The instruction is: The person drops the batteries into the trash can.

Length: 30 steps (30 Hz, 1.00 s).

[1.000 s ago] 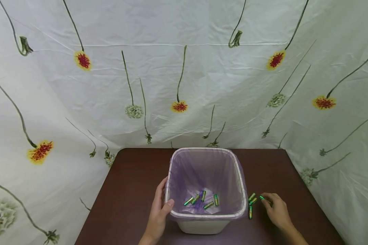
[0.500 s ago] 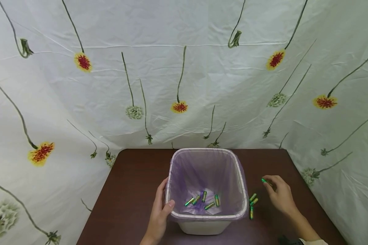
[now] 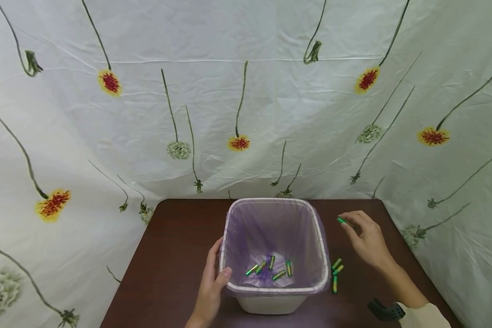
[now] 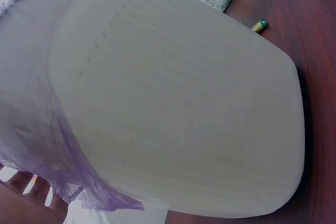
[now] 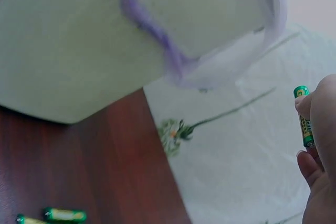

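Narrowly parted, right fingers [image 3: 355,215] pinch a battery [image 5: 305,130] — left fingers [image 3: 213,254] grip the bin [image 3: 272,304].

The bin [image 4: 184,108] looks like moulded plastic, off-white and matt, its wall smooth apart from faint shallow ribs. Its liner [image 4: 31,124] is thin purple plastic film, see-through, crinkled and slightly shiny along the folds. The batteries [image 5: 65,215] wear a smooth, glossy green and gold casing with a metallic gleam. The worktop [image 3: 188,246] looks like dark reddish wood, streaky-grained with a low sheen. Behind hangs creased, softly shiny printed cloth [image 3: 213,91]; the sleeve [image 3: 426,316] is matt fabric.
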Available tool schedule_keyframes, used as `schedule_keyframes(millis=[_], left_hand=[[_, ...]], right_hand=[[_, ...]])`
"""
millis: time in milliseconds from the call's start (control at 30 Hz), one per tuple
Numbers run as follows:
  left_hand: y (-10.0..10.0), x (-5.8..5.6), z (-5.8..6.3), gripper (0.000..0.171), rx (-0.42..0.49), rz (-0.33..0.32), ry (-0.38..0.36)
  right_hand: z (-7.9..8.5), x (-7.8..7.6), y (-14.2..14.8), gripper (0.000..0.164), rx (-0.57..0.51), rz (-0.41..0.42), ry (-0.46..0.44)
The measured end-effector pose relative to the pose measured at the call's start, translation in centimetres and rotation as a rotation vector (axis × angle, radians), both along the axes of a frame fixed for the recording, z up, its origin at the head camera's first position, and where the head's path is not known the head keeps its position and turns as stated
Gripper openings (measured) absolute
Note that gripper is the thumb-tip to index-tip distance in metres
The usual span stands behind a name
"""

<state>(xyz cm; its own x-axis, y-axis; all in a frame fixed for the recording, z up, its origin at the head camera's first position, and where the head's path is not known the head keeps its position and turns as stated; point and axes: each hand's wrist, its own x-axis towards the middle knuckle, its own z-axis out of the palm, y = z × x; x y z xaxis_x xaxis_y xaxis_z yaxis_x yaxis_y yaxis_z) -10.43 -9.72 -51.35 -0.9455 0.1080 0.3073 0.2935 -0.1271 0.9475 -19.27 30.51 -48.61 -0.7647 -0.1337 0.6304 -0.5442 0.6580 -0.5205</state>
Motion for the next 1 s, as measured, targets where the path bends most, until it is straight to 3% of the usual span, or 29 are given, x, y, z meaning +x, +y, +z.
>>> schedule_keyframes(millis=[600, 800, 1000], left_hand=[[0.0, 0.0, 0.3, 0.066, -0.014, -0.006, 0.062], [-0.1, 0.0, 0.3, 0.066, -0.022, 0.005, 0.042], [-0.2, -0.1, 0.1, 0.066, -0.027, -0.003, 0.025]], right_hand=[[4.3, -0.8, -3.3, 0.028, 0.051, 0.148, 0.065], [5.4, -1.2, -4.4, 0.025, 0.095, 0.182, 0.035], [6.4, -1.9, -5.3, 0.026, 0.149, 0.244, 0.065]])
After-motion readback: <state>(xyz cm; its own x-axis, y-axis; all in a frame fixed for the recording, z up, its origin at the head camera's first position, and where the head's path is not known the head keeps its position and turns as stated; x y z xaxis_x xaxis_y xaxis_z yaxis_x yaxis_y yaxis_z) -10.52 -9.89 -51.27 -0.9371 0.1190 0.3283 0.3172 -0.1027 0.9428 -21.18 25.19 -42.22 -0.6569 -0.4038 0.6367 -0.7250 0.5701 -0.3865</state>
